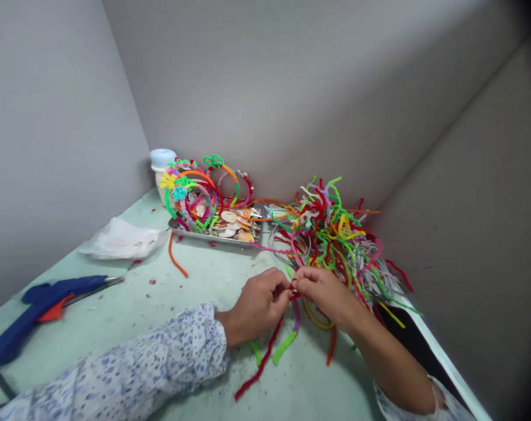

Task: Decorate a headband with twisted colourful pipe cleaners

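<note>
Near the middle of the table, my left hand point(261, 301) and my right hand point(324, 292) meet fingertip to fingertip, both pinching a red pipe cleaner point(262, 365). Its long tail hangs down from my left hand toward the lower left. Just below the hands a band wrapped in purple and green point(285, 347) lies partly hidden; what joins it to the red piece cannot be made out. An orange end point(331, 346) and a yellow curve point(317, 317) show under my right hand.
A blue glue gun point(41, 307) lies at left, near a plastic bag point(123, 238). Decorated headbands stand on a metal tray point(213, 237) of shell-like pieces, beside a white jar point(162, 161). Tangled pipe cleaners point(335, 234) pile up at right. Walls enclose the table.
</note>
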Demonstrator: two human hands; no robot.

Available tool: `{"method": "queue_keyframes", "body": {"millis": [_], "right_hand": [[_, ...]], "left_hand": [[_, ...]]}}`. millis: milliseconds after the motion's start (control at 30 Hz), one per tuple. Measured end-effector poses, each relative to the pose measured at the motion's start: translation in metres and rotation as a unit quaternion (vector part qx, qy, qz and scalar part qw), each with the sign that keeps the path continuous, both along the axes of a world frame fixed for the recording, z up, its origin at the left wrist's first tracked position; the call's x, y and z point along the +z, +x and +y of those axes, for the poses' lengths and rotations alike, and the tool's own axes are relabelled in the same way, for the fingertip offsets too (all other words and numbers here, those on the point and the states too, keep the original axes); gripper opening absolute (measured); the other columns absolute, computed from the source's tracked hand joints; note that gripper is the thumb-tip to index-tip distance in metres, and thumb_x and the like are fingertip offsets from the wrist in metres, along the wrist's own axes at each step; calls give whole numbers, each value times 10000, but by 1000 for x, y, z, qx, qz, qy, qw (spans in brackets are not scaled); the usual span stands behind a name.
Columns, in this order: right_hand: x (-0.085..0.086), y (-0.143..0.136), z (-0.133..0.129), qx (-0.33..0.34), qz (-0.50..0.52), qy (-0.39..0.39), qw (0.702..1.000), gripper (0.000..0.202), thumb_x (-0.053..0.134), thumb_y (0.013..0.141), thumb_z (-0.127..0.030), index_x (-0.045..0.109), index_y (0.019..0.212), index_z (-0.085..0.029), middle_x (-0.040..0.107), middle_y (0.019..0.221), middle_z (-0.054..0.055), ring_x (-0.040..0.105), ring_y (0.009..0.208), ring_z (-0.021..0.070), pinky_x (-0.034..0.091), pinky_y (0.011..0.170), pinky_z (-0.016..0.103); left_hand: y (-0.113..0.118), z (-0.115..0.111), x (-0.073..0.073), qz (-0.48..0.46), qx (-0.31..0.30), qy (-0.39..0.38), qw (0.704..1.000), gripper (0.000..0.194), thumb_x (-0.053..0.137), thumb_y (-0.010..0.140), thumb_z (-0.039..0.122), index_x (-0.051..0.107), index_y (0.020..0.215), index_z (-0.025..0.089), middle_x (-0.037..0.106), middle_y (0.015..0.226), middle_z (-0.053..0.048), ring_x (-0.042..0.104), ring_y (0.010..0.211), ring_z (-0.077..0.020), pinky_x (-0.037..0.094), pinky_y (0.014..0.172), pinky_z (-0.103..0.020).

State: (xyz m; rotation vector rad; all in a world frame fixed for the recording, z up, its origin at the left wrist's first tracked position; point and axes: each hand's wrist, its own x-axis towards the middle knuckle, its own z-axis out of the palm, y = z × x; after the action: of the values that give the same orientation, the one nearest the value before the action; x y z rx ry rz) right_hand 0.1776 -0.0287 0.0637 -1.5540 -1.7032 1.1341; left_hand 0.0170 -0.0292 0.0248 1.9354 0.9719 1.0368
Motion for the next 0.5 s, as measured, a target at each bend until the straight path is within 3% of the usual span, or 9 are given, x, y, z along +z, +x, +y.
{"method": "queue_keyframes", "body": {"millis": [133, 267, 500], "right_hand": [[4, 3, 1, 0, 8, -11, 1000, 186, 535, 731, -334, 589, 661, -171, 497, 577, -33, 430, 547, 112, 321, 526, 234], [5, 10, 1, 9, 11, 33, 999, 216, 589, 748, -372, 610, 851, -183, 583, 714, -12, 512, 630, 125, 396, 578, 236], [-3, 9, -2, 74, -49, 137, 987, 145, 545, 806, -256, 602, 931, -208, 629, 769, -3, 568, 697, 135, 433, 646, 245]], "left_hand": [[1, 5, -2, -64, -11, -97, 993, 92, 519, 801, 212, 564, 747, 153, 526, 671, 12, 452, 623, -104, 345, 587, -220], [0, 14, -4, -148, 6, -203, 968, 159, 572, 784, 302, 553, 726, 155, 471, 586, 41, 390, 529, -81, 320, 524, -204], [-2, 15, -2, -206, -5, -250, 946, 149, 589, 766, 283, 559, 715, 146, 455, 557, 51, 363, 493, -67, 298, 500, -198]]}}
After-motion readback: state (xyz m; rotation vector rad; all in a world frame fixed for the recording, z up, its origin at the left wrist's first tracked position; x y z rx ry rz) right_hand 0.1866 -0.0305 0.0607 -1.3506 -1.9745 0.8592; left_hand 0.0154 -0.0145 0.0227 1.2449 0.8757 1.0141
